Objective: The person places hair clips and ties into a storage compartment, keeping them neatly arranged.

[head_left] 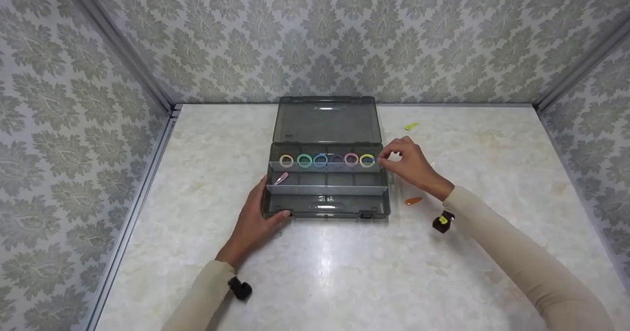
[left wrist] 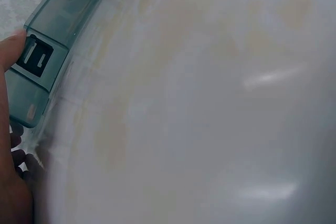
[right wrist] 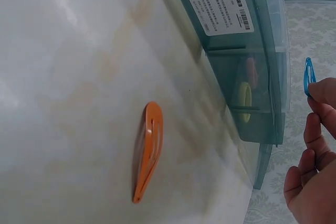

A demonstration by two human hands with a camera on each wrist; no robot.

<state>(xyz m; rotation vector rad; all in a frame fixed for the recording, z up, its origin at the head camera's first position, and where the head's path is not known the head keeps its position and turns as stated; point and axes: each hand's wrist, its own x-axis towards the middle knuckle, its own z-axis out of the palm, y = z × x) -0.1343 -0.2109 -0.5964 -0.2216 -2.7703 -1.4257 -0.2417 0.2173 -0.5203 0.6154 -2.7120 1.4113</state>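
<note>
Blue hair clip (right wrist: 307, 82) in a narrow pinch at tip of right hand (head_left: 412, 164)

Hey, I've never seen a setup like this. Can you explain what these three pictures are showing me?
There's no machine here, just a person's two bare hands. The wide picture comes from a camera worn on the head, looking down. The other two come from cameras on the wrists, one per hand.

On the table is a translucent plastic box with its lid open. Six rings line its back row, and a pink hair clip sits in the middle row. To the box's right lie an orange hair clip and a yellow-green clip.

The left hand holds the box's near left corner. The right hand pinches a blue hair clip, clearest in the right wrist picture.
</note>
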